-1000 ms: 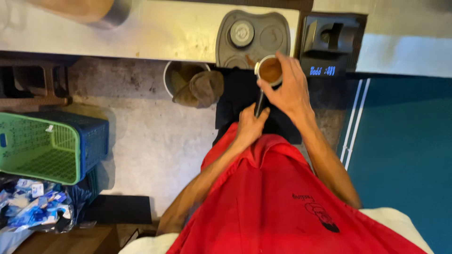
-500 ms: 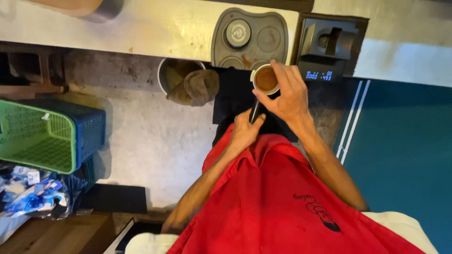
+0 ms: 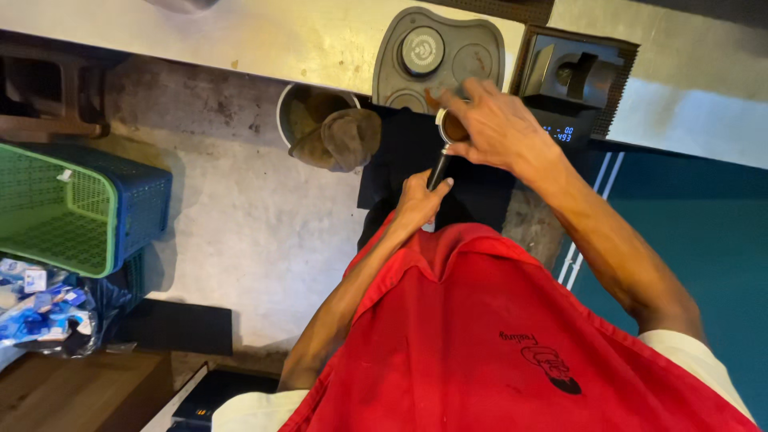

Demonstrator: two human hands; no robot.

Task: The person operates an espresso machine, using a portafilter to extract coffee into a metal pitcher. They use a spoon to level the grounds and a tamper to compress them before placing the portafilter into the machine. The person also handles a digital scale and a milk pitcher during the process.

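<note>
My left hand (image 3: 420, 200) grips the black handle of a portafilter (image 3: 442, 160), held out in front of my red apron (image 3: 512, 344). The portafilter's round basket (image 3: 453, 128) holds brown coffee grounds. My right hand (image 3: 496, 128) lies over the basket's rim, fingers spread across its top and partly hiding it. The portafilter sits just below a grey rubber tamping mat (image 3: 472, 48) on the counter edge.
A black machine with a blue lit display (image 3: 572, 80) stands to the right of the mat. A round bin with a brown cloth over it (image 3: 324, 132) stands below the pale counter (image 3: 264, 36). At the left are a green basket (image 3: 48, 208) in a blue crate and plastic bags (image 3: 40, 304).
My right hand has shifted from cupping the basket's side to lying across its top. The portafilter stays close to the mat, and my left hand keeps its hold on the handle.
</note>
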